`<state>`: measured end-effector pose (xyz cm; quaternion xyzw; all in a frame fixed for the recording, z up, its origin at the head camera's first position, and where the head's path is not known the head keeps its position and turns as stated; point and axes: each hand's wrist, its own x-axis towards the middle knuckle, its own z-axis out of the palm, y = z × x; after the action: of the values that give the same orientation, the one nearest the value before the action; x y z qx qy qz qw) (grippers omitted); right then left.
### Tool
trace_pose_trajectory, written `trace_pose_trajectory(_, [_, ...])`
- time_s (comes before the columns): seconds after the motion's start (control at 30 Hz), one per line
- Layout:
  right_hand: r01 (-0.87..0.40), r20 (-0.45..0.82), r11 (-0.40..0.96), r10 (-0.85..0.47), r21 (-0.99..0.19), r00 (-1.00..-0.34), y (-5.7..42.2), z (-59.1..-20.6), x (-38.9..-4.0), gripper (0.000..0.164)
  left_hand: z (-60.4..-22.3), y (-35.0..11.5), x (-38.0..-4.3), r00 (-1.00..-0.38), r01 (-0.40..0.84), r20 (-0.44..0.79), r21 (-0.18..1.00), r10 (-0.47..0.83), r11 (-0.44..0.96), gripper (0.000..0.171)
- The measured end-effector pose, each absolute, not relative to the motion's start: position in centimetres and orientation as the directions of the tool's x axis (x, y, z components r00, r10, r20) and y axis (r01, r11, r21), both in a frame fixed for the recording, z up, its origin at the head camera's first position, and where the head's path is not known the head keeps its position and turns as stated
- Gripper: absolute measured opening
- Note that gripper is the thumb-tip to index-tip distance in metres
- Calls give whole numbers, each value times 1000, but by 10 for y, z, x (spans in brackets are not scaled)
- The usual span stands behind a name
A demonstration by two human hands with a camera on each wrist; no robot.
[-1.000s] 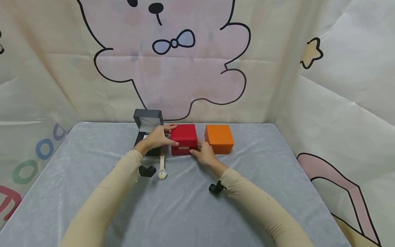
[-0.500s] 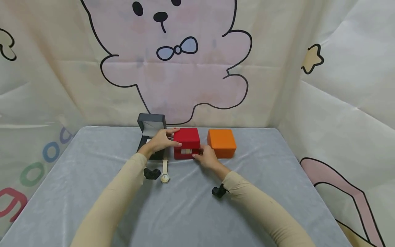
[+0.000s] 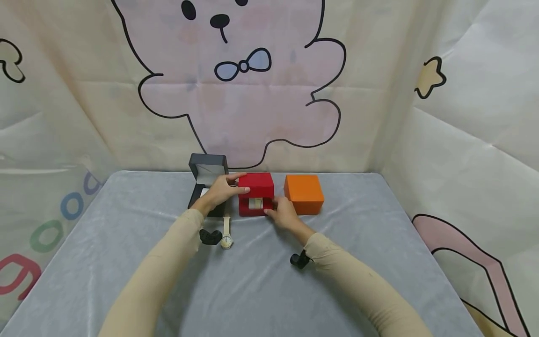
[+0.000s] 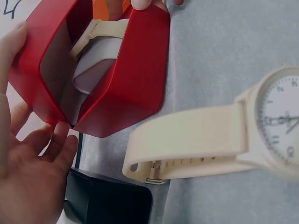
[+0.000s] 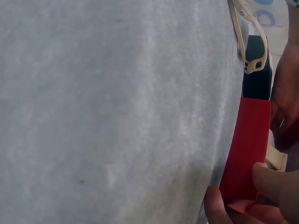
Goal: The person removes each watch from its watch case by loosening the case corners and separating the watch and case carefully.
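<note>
A red watch box (image 3: 256,210) stands partly open at the back of the table, its lid tilted up. My left hand (image 3: 221,191) grips the lid (image 4: 35,60) from the left side, thumb along its front edge. At the base's right corner my right hand (image 3: 285,215) pinches the wall, thumb at the front rim. Inside the box, a cream watch strap (image 4: 110,29) wraps a pale cushion (image 4: 96,63). In front of the boxes lies a cream wristwatch (image 3: 226,241), buckled, its round white dial toward me.
An open dark grey box (image 3: 208,161) with a pale lining stands left of the red one, partly behind my left hand. A shut orange box (image 3: 304,194) sits close on the right. Grey cloth (image 3: 252,290) covers the table; a printed curtain (image 3: 269,107) hangs behind.
The red box's lid has risen under my left hand, so the gap has widened and the pale cushion with the watch now shows. My right hand has stayed at the base.
</note>
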<state>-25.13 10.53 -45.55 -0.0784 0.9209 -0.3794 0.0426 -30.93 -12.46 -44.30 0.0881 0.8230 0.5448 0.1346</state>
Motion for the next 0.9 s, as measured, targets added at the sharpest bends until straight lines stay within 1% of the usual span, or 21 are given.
trace_pose_trajectory(0.1, [-119, -8, 702, -175, -702, -985, 106, -456, -250, 29, -442, -123, -308, -947, -21, -141, 924, 288, 383, 71])
trace_pose_trajectory(0.23, [-131, 1, 704, -182, -698, -983, 106, -456, -250, 31, -443, -121, -310, -949, -39, -147, 933, 279, 357, 70])
trace_pose_trajectory(0.43, [-109, -24, 730, -170, -675, -985, 105, -457, -250, 33, -439, -120, -309, -950, -75, -172, 935, 259, 346, 68])
trace_pose_trajectory(0.63, [-112, -12, 730, -162, -675, -987, 104, -455, -252, 35, -437, -121, -312, -953, -49, -133, 954, 271, 295, 66])
trace_pose_trajectory(0.73, [-112, -9, 725, -161, -679, -987, 104, -454, -252, 32, -437, -121, -313, -954, -48, -129, 957, 271, 285, 67])
trace_pose_trajectory(0.9, [-104, -23, 724, -163, -682, -986, 105, -455, -249, 32, -436, -120, -314, -950, -85, -168, 950, 263, 300, 71])
